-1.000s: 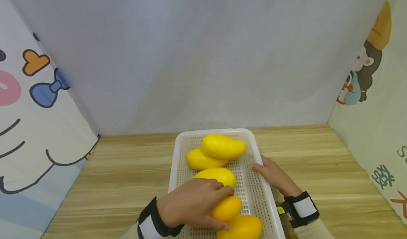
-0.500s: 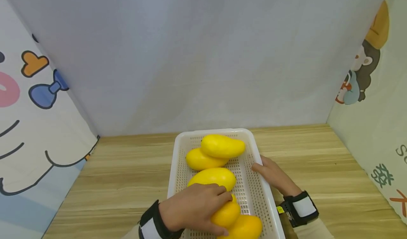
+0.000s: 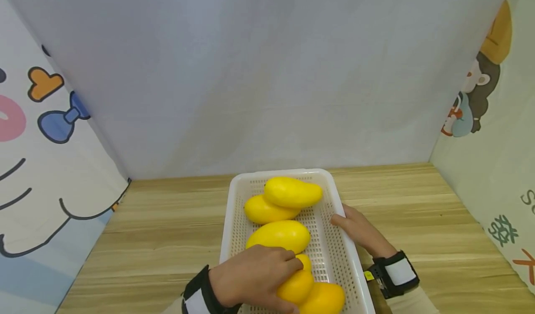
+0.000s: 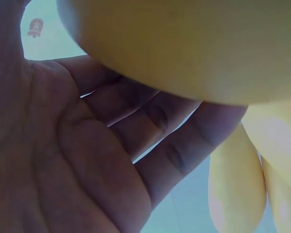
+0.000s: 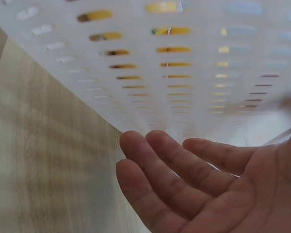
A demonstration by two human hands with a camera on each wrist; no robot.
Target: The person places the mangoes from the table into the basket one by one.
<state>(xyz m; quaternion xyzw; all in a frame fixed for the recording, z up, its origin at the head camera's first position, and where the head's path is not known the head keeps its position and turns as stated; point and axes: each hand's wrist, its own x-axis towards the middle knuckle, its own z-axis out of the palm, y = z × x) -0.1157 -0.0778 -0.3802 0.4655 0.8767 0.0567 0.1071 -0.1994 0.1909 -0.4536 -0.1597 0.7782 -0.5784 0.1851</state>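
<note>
In the head view my left hand (image 3: 257,277) reaches into a white plastic basket (image 3: 230,212) and holds a yellow mango (image 3: 296,287), its thumb on the near side and fingers on the far side. The left wrist view has that mango (image 4: 199,48) above the curved fingers (image 4: 177,150). Another mango (image 3: 322,299) lies right beside it, and one more mango (image 3: 306,262) is partly hidden behind the fingers. My right hand (image 3: 361,230) grips the basket's right rim, thumb over the edge. From the right wrist view, its fingers (image 5: 169,174) are under the slotted wall (image 5: 136,58).
Farther back in the basket are a mango (image 3: 280,235) and two overlapping mangoes, the upper mango (image 3: 292,192) leaning over the lower mango (image 3: 265,210). A wood-grain table (image 3: 167,230) is under the basket. A grey backdrop (image 3: 267,81) and printed side panels stand around it.
My left hand has drawn slightly back towards me with the mango, showing more of the mango behind and the end of another beyond the fingers. The right hand keeps its grip on the rim.
</note>
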